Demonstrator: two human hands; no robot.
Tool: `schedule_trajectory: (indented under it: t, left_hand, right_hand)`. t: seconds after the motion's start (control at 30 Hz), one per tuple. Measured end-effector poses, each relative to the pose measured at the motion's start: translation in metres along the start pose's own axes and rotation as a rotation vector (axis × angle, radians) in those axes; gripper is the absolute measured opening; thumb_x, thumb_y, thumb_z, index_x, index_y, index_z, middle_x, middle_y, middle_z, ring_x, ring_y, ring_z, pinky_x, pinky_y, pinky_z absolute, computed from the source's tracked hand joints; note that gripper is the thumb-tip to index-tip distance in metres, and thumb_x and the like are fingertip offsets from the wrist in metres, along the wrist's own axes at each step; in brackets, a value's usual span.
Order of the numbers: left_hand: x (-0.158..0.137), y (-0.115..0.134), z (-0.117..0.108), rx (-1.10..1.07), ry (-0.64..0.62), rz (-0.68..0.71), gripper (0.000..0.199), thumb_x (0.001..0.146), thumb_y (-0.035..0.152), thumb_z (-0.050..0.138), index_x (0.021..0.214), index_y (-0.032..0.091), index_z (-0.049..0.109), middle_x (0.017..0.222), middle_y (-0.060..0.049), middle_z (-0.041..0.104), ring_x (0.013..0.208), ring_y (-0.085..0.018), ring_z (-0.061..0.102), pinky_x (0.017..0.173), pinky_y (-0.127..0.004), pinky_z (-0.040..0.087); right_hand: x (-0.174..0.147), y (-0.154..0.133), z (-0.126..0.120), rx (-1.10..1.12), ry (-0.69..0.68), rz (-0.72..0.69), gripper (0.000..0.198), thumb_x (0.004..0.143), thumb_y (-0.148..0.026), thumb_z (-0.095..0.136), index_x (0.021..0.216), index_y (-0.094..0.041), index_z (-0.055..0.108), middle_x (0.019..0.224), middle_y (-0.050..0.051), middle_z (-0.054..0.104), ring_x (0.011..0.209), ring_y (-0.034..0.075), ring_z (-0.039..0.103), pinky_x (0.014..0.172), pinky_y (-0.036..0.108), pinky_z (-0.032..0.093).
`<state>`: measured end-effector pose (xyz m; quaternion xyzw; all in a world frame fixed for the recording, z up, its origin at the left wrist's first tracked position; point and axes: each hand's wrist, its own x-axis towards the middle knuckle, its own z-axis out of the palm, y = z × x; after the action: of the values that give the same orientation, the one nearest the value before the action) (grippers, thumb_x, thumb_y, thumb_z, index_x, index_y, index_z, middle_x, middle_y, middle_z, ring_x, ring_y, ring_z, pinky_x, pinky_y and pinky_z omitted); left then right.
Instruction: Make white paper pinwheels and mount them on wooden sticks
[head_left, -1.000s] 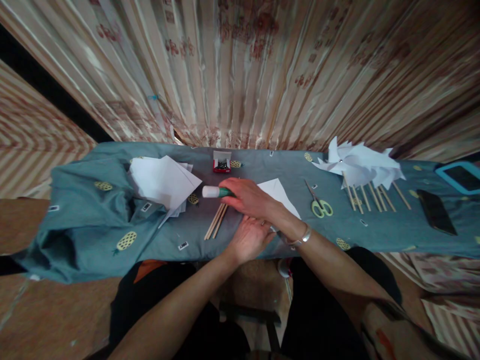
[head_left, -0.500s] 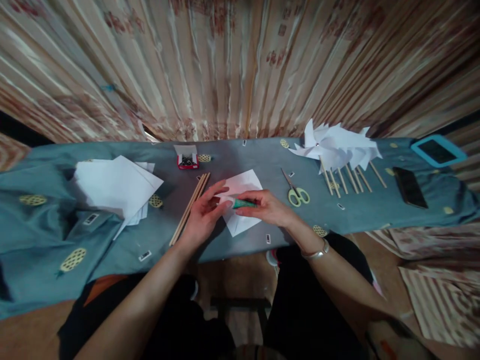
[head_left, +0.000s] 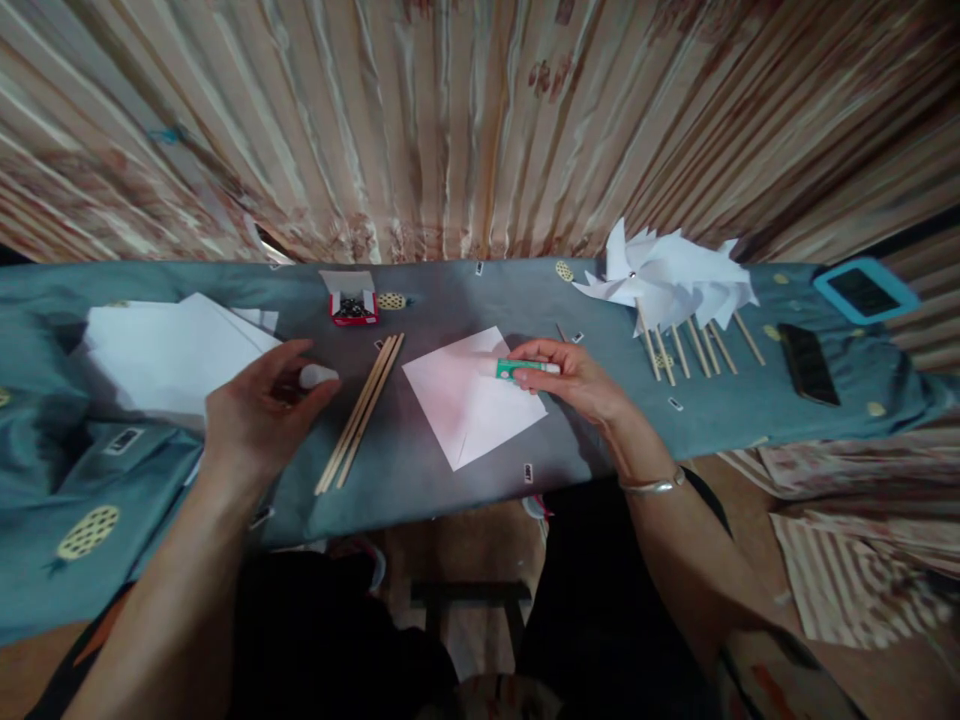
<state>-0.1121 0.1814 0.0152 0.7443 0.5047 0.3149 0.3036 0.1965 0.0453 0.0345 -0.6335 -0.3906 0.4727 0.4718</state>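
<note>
My right hand (head_left: 566, 378) grips a green and white glue stick (head_left: 517, 369), its uncapped end pointing left above a square sheet of white paper (head_left: 469, 410). A crease runs from the sheet's lower corner. In my left hand (head_left: 266, 400) a white cap (head_left: 318, 375) is pinched between thumb and fingers. That hand is just left of the slim wooden sticks (head_left: 361, 415), and it partly covers a stack of white paper (head_left: 169, 345).
A red box of small dark pins (head_left: 354, 306) stands open at the back. Finished paper pinwheels (head_left: 675, 275) on sticks lie to the right, then a black phone (head_left: 808, 362) and a blue-framed tablet (head_left: 866, 290). Scissors are mostly hidden behind my right hand.
The cap has come off the glue stick. My left hand has carried it leftward past the sticks, while my right hand has moved slightly right with the glue stick.
</note>
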Motion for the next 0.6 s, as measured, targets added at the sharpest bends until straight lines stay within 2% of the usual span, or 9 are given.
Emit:
schedule_trajectory:
  t: [0.13, 0.23, 0.33, 0.43, 0.47, 0.5, 0.53, 0.6]
  left_hand:
    - [-0.004, -0.016, -0.001, 0.295, -0.056, 0.102, 0.036, 0.074, 0.049, 0.064, 0.102, 0.026, 0.069, 0.079, -0.002, 0.066, 0.06, -0.021, 0.06, 0.061, -0.036, 0.047]
    - [-0.008, -0.019, 0.001, 0.307, -0.085, 0.144, 0.038, 0.078, 0.05, 0.059, 0.109, 0.029, 0.067, 0.09, -0.003, 0.066, 0.067, -0.022, 0.063, 0.065, -0.038, 0.047]
    - [-0.01, -0.015, -0.003, 0.296, -0.04, 0.205, 0.045, 0.08, 0.052, 0.06, 0.119, 0.03, 0.063, 0.113, -0.006, 0.065, 0.088, -0.029, 0.066, 0.079, -0.045, 0.051]
    - [-0.013, -0.001, -0.003, 0.336, 0.07, 0.379, 0.048, 0.084, 0.044, 0.062, 0.127, 0.024, 0.058, 0.127, -0.011, 0.059, 0.121, -0.035, 0.053, 0.1, -0.052, 0.045]
    - [-0.016, 0.005, 0.0, 0.336, 0.126, 0.466, 0.045, 0.084, 0.039, 0.063, 0.125, 0.022, 0.059, 0.125, -0.012, 0.06, 0.121, -0.036, 0.052, 0.101, -0.054, 0.044]
    - [-0.019, 0.012, 0.005, 0.321, 0.125, 0.521, 0.04, 0.085, 0.034, 0.063, 0.123, 0.022, 0.059, 0.125, -0.012, 0.06, 0.121, -0.034, 0.052, 0.102, -0.054, 0.043]
    - [-0.024, 0.019, 0.013, 0.283, 0.097, 0.59, 0.035, 0.086, 0.03, 0.062, 0.12, 0.023, 0.06, 0.123, -0.011, 0.062, 0.119, -0.033, 0.053, 0.101, -0.054, 0.044]
    - [-0.035, 0.031, 0.034, 0.187, -0.068, 0.666, 0.03, 0.09, 0.026, 0.057, 0.12, 0.024, 0.059, 0.127, -0.01, 0.061, 0.122, -0.03, 0.052, 0.101, -0.051, 0.045]
  right_hand:
    - [0.0, 0.0, 0.0, 0.065, 0.029, 0.005, 0.031, 0.058, -0.032, 0.087, 0.08, -0.017, 0.072, 0.073, -0.002, 0.071, 0.061, 0.008, 0.06, 0.058, 0.021, 0.048]
    - [0.004, 0.006, 0.005, 0.23, 0.07, 0.063, 0.032, 0.058, -0.035, 0.087, 0.078, -0.017, 0.072, 0.068, -0.003, 0.07, 0.054, 0.005, 0.058, 0.054, 0.017, 0.049]
    - [0.011, 0.014, 0.013, 0.423, 0.119, 0.17, 0.032, 0.061, -0.04, 0.086, 0.075, -0.017, 0.069, 0.064, -0.004, 0.069, 0.051, 0.004, 0.06, 0.052, 0.014, 0.051]
    - [0.014, 0.018, 0.02, 0.549, 0.124, 0.236, 0.028, 0.07, -0.04, 0.08, 0.073, -0.017, 0.065, 0.061, -0.005, 0.068, 0.05, 0.005, 0.062, 0.05, 0.013, 0.052]
    - [0.015, 0.018, 0.022, 0.579, 0.124, 0.258, 0.027, 0.072, -0.04, 0.079, 0.073, -0.017, 0.064, 0.06, -0.005, 0.068, 0.049, 0.005, 0.062, 0.049, 0.013, 0.052]
    - [0.015, 0.018, 0.023, 0.606, 0.125, 0.28, 0.026, 0.074, -0.039, 0.077, 0.073, -0.017, 0.064, 0.058, -0.005, 0.067, 0.047, 0.004, 0.061, 0.047, 0.012, 0.051]
    - [0.015, 0.017, 0.024, 0.627, 0.128, 0.3, 0.026, 0.075, -0.039, 0.076, 0.072, -0.017, 0.064, 0.056, -0.006, 0.065, 0.046, 0.004, 0.061, 0.045, 0.011, 0.05]
    - [0.014, 0.014, 0.026, 0.646, 0.14, 0.311, 0.025, 0.074, -0.038, 0.078, 0.072, -0.017, 0.064, 0.054, -0.006, 0.064, 0.045, 0.004, 0.06, 0.044, 0.01, 0.049]
